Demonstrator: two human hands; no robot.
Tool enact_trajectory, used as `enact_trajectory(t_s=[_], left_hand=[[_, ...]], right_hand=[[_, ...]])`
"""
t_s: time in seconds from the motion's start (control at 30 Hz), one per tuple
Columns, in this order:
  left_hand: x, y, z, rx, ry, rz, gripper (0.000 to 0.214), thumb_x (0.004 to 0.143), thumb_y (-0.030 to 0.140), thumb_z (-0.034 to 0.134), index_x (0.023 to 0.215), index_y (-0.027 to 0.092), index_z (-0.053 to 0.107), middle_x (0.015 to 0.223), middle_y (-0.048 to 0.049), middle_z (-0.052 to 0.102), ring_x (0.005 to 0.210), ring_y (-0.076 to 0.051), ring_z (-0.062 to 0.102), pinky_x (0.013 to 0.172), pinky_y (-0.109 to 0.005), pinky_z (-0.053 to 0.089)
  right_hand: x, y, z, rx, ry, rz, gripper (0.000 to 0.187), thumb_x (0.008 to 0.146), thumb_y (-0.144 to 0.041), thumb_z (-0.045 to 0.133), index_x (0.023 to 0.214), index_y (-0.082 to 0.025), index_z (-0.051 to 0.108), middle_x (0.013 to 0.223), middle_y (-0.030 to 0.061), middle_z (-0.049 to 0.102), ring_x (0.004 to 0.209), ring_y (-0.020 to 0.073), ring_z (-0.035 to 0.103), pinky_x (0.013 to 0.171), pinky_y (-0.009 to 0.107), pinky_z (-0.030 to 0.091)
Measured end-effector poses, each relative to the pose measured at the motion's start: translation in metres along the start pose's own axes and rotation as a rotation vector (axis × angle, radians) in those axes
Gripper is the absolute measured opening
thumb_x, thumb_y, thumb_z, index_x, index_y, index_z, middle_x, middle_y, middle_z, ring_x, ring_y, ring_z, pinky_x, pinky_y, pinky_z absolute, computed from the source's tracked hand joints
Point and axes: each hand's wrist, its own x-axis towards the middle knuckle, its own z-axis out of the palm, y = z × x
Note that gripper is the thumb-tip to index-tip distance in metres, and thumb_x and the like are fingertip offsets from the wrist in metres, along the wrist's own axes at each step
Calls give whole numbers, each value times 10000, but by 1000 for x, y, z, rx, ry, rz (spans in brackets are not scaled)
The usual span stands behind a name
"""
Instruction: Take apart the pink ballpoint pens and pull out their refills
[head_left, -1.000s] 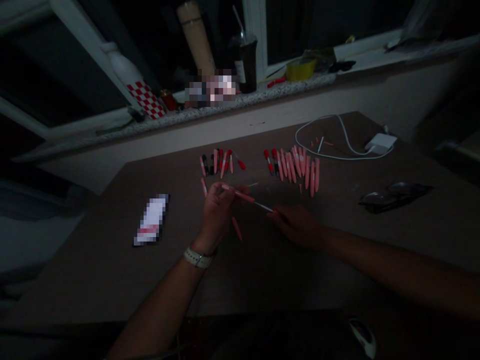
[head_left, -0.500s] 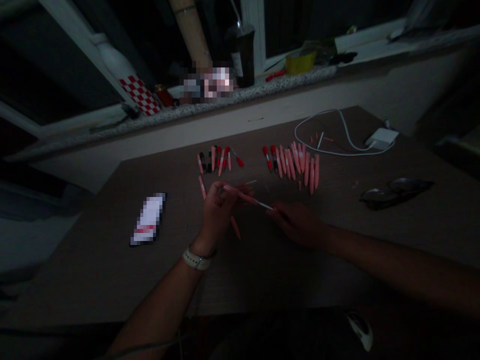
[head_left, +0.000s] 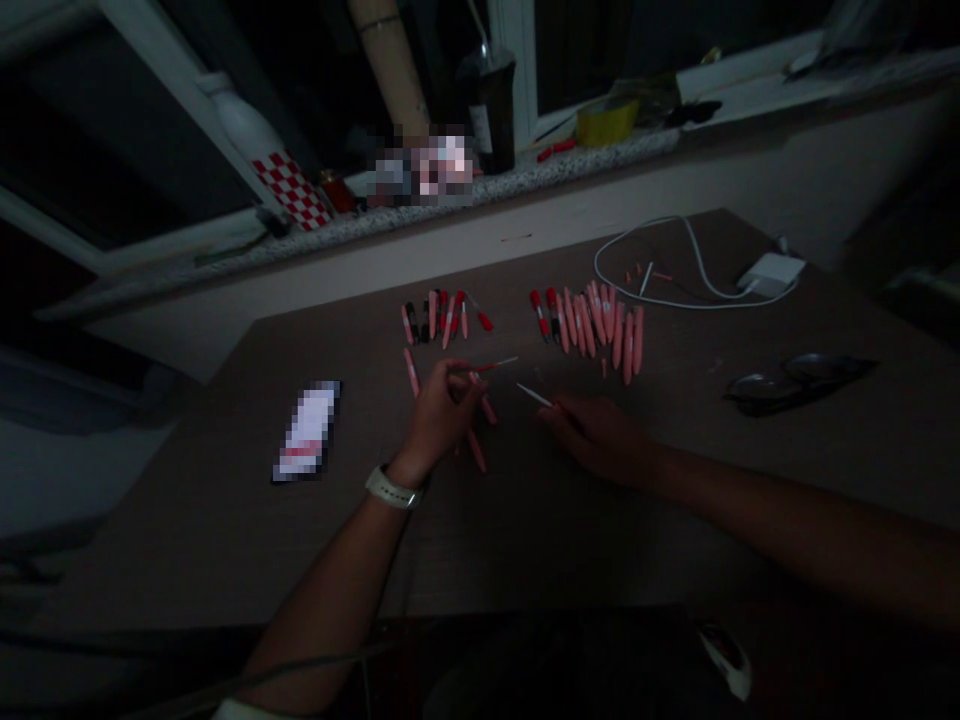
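Observation:
My left hand [head_left: 442, 418], with a pale watch strap [head_left: 394, 488] on its wrist, is shut on a pink pen barrel [head_left: 486, 404]. A thin, red-tinged refill [head_left: 495, 365] runs out beyond my left fingers. My right hand [head_left: 592, 438] pinches a thin white tube [head_left: 534, 395], which stands apart from the barrel. Two loose pink barrels [head_left: 411, 372] [head_left: 476, 450] lie beside my left hand. Farther forward are two rows of pink, red and black pens [head_left: 446, 318] [head_left: 592, 322].
A brown table [head_left: 225, 480] holds a pixelated card [head_left: 306, 430], a white cable [head_left: 675, 295], a charger [head_left: 769, 274], small pink pieces [head_left: 645, 270] and dark glasses [head_left: 795, 385]. Behind it, a stone sill [head_left: 570, 165] carries bottles and a yellow bowl [head_left: 606, 123].
The pink barrel and white tube no longer form one straight line and now show a gap between them. The barrel has swung downward in my left hand.

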Motion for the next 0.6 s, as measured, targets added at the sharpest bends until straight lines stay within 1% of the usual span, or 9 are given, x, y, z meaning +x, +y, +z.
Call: enact_trajectory(t_s=[0.07, 0.2, 0.3, 0.37, 0.4, 0.47, 0.5, 0.53, 0.6], left_hand=[[0, -4, 2, 127, -9, 38, 359, 880, 365, 663, 1173, 195, 544, 807, -6, 684, 711, -159, 638, 635, -262, 434], [0, -5, 1, 321, -27, 108, 286, 932, 414, 588, 1118, 197, 587, 792, -19, 661, 732, -184, 629, 634, -284, 421], [1, -1, -6, 385, -30, 154, 233, 936, 399, 590, 1040, 192, 616, 795, -24, 653, 742, -190, 614, 654, -298, 422], [1, 4, -16, 384, -67, 223, 176, 930, 355, 603, 978, 189, 636, 836, -35, 658, 802, -196, 611, 701, -310, 435], [1, 7, -21, 368, -114, 271, 140, 924, 321, 612, 948, 187, 647, 875, -41, 662, 840, -198, 608, 729, -315, 442], [-1, 12, -32, 306, -273, 365, 90, 904, 267, 638, 926, 188, 675, 949, -48, 664, 909, -196, 601, 802, -328, 453], [-2, 14, -36, 285, -350, 396, 80, 895, 261, 652, 908, 193, 692, 935, -44, 662, 921, -196, 596, 827, -335, 455], [-3, 15, -39, 269, -420, 416, 78, 889, 260, 661, 902, 198, 708, 930, -42, 657, 928, -195, 592, 837, -337, 459], [-5, 17, -42, 252, -506, 424, 89, 883, 270, 667, 890, 210, 732, 923, -41, 643, 926, -191, 585, 824, -326, 472]], right_hand=[[0, 0, 0, -3, 1, -2, 300, 1019, -380, 400, 811, -199, 519, 677, 0, 567, 594, 138, 530, 587, 260, 300], [0, 0, -1, 0, -3, 17, 313, 1020, -394, 400, 817, -199, 536, 662, -3, 569, 601, 141, 550, 588, 259, 305], [0, -1, -2, -2, -9, 17, 311, 1021, -387, 399, 812, -199, 533, 666, -2, 571, 599, 140, 552, 585, 259, 305], [0, -1, -2, -8, -7, 15, 308, 1021, -379, 399, 808, -198, 528, 661, -2, 565, 596, 140, 547, 582, 260, 301], [0, 0, -1, -10, -4, 17, 308, 1020, -378, 402, 804, -197, 527, 655, -4, 560, 592, 139, 544, 579, 261, 298], [1, 1, -1, -6, 1, 16, 311, 1018, -376, 405, 800, -194, 531, 645, -5, 554, 581, 137, 536, 572, 262, 291], [1, 2, 0, -3, 4, 12, 309, 1017, -374, 409, 801, -193, 535, 646, -5, 554, 580, 136, 533, 571, 262, 289], [1, 3, 0, 0, 9, 8, 309, 1016, -374, 412, 801, -192, 539, 647, -5, 555, 578, 135, 530, 569, 261, 289], [1, 3, 0, 4, 14, 0, 309, 1013, -376, 417, 801, -190, 545, 647, -6, 555, 577, 134, 527, 568, 259, 291]])
